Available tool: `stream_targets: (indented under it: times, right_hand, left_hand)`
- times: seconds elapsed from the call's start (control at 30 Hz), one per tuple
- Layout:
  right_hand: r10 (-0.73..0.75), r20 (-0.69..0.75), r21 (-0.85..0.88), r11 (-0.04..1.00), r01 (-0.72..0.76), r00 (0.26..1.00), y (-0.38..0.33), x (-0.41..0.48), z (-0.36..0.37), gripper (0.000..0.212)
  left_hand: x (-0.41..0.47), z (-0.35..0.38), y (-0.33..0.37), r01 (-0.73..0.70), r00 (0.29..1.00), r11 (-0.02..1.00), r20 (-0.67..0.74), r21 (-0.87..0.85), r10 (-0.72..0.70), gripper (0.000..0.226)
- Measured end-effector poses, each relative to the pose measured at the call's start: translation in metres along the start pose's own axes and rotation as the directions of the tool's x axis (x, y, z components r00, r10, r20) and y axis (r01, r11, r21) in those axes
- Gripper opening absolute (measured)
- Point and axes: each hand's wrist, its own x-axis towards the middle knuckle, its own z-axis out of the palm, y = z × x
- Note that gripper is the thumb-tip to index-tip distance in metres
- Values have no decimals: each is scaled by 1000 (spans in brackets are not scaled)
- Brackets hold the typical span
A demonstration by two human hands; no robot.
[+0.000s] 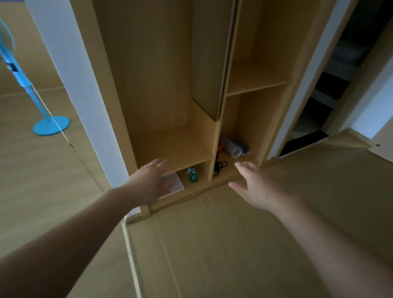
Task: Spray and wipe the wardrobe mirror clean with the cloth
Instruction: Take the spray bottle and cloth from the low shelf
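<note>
A small teal spray bottle stands in the lowest left compartment of the open wooden wardrobe. Beside it lies a flat white thing; whether it is cloth or paper I cannot tell. My left hand reaches forward with straight fingers over that white thing, just left of the bottle, holding nothing. My right hand is stretched out flat at the wardrobe's bottom edge, right of the bottle, also empty. A tall panel left of the wardrobe shows floor and a fan; it may be the mirror.
The right bottom compartment holds a crumpled bundle and a black cord. A blue standing fan shows at the far left. A dark open closet stands at the right. Wooden floor lies below my arms.
</note>
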Motion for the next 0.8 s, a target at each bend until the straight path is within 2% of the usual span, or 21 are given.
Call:
stream_targets:
  times: [0.17, 0.37, 0.53, 0.8]
  right_hand:
    - [-61, -2, 1, 998, 61, 998, 7, 74, -8, 67]
    - [-77, -16, -90, 993, 75, 997, 14, 177, -26, 67]
    - [-80, -11, -84, 993, 79, 997, 12, 259, -41, 69]
    - [-168, 22, -107, 980, 170, 986, 1, 354, -41, 70]
  left_hand:
    - [57, -3, -15, 50, 999, 999, -17, 21, -50, 64]
    - [158, -21, -45, 47, 998, 998, -45, 33, -46, 70]
    - [225, -42, -72, 62, 997, 996, -43, 68, -59, 71]
    - [285, -62, -98, 137, 989, 984, -71, 116, -129, 73]
